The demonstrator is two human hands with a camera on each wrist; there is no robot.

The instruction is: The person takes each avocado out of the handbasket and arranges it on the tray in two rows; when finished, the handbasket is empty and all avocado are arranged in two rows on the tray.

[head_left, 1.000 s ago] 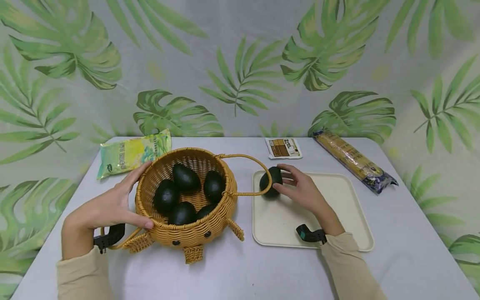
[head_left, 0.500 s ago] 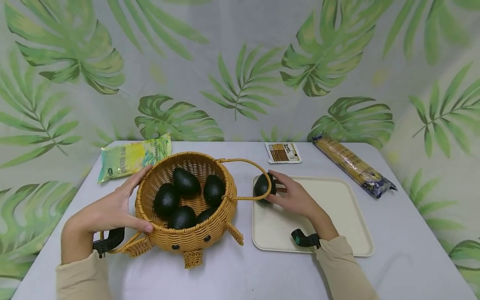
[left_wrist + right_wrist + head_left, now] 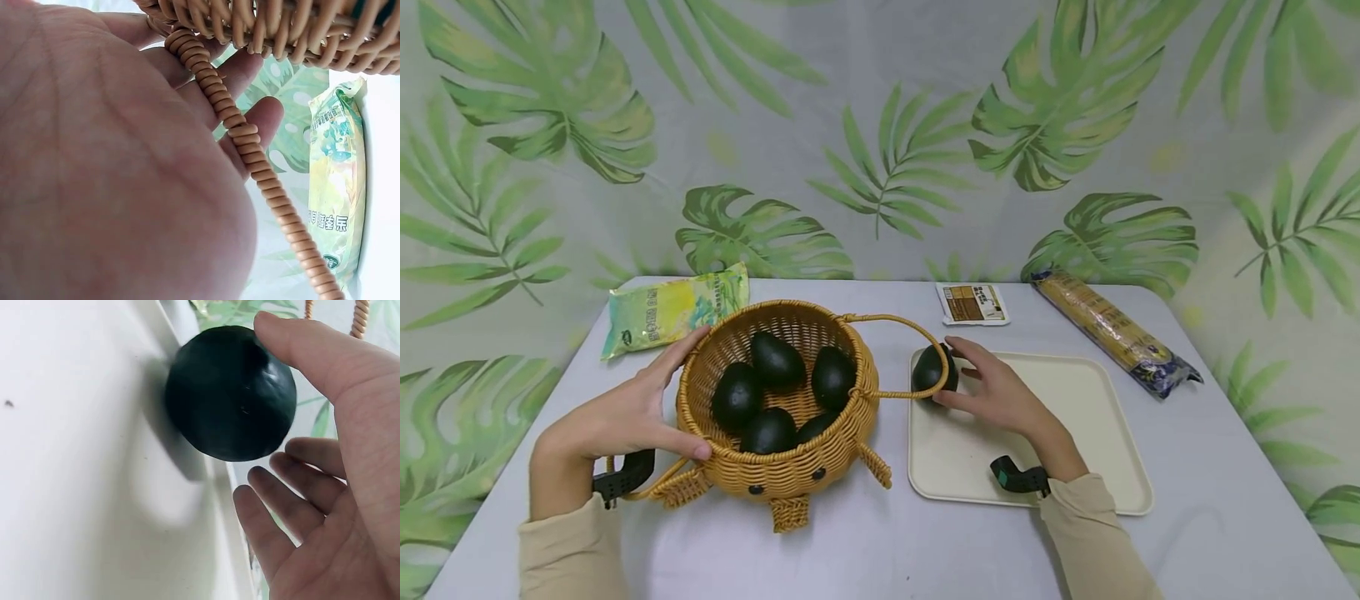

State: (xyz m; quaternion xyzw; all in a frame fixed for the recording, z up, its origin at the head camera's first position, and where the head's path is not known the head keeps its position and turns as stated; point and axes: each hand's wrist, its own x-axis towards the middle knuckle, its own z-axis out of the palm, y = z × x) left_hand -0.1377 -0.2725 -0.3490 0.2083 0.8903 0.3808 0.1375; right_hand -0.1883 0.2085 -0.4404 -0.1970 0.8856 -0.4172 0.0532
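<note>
A wicker basket (image 3: 775,475) with an animal face stands left of centre, several dark green avocados (image 3: 777,361) inside. My left hand (image 3: 625,412) rests against the basket's left side, thumb on the near rim and fingers spread toward the far rim. One wicker handle (image 3: 275,194) crosses that palm in the left wrist view. Another avocado (image 3: 928,375) sits at the left end of a cream tray (image 3: 1030,467), behind the right basket handle (image 3: 891,394). My right hand (image 3: 996,396) is beside it; in the right wrist view the thumb overlaps its edge and the loosely bent fingers (image 3: 269,531) lie apart from it.
A yellow-green packet (image 3: 673,310) lies behind the basket. At the back are a small white-and-brown packet (image 3: 973,304) and, to the right, a long packet of noodles or pasta (image 3: 1108,329). The basket's right handle reaches over the tray's left edge.
My right hand and the avocado beside it have shifted slightly left along the tray, mostly in the first half second. The left hand and basket keep their places; the head view has shifted a little.
</note>
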